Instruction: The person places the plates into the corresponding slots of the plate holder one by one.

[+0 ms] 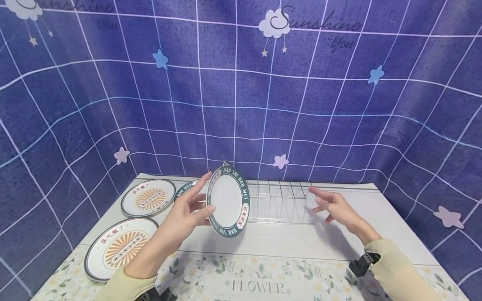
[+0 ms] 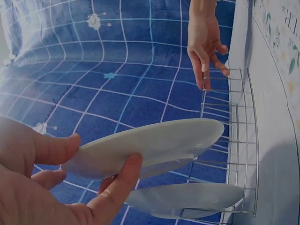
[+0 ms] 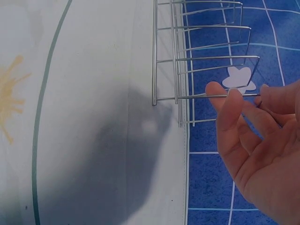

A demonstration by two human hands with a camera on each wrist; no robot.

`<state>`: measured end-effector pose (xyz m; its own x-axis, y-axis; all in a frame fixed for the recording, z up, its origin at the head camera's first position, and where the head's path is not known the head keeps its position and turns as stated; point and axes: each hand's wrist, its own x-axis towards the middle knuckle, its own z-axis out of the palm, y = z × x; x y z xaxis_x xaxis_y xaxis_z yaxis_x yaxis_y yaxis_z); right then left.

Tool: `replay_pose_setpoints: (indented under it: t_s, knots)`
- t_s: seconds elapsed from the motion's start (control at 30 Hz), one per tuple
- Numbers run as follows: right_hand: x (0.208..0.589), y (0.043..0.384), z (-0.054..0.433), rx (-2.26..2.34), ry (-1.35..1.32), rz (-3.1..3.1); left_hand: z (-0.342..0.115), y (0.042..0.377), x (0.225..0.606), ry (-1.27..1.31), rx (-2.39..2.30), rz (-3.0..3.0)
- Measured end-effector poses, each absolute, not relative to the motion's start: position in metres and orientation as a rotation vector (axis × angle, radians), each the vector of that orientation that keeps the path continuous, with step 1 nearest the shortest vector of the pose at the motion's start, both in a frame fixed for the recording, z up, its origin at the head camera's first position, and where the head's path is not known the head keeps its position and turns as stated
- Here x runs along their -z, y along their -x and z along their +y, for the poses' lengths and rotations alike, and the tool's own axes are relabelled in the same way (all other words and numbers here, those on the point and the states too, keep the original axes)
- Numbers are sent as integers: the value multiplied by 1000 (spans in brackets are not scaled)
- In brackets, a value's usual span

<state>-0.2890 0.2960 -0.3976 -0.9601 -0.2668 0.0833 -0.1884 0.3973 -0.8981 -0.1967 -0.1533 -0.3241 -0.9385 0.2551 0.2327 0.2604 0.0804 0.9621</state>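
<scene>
My left hand (image 1: 188,213) grips a white oval plate (image 1: 227,200) with a green lettered rim, thumb on its face and fingers behind. The plate is tilted up on edge, in front of the left part of a wire dish rack (image 1: 280,222). At the rack's right end, my right hand (image 1: 337,209) pinches the end wire between thumb and fingers, clearest in the right wrist view. In the left wrist view, a second plate (image 2: 187,197) stands in the rack below the held plate (image 2: 150,140). A green-rimmed plate (image 1: 184,188) shows partly behind my left hand.
Two white plates with orange sunburst patterns lie at the left, a rear plate (image 1: 148,197) and a front plate (image 1: 120,246) partly covered by my left forearm. A flowered mat (image 1: 257,276) covers the table's front. A blue gridded curtain (image 1: 233,96) stands behind.
</scene>
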Motion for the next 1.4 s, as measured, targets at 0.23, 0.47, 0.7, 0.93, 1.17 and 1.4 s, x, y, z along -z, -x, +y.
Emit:
replay_pose_setpoints:
  t_s: [0.23, 0.47, 0.7, 0.93, 1.17, 1.4]
  knots:
    - [397, 289, 296, 1630, 424, 2573, -148, 200, 322, 533, 1985, -2320]
    - [398, 289, 296, 1628, 429, 2567, -145, 201, 316, 486, 1979, -2310]
    - [397, 289, 296, 1631, 430, 2572, -139, 205, 312, 439, 1938, -2341]
    - [399, 289, 297, 1633, 429, 2569, -123, 217, 314, 422, 1870, -2383]
    - [398, 288, 298, 1630, 425, 2580, -101, 230, 313, 411, 1655, -2436]
    - [399, 289, 297, 1642, 423, 2567, -83, 241, 316, 359, 1543, -2497]
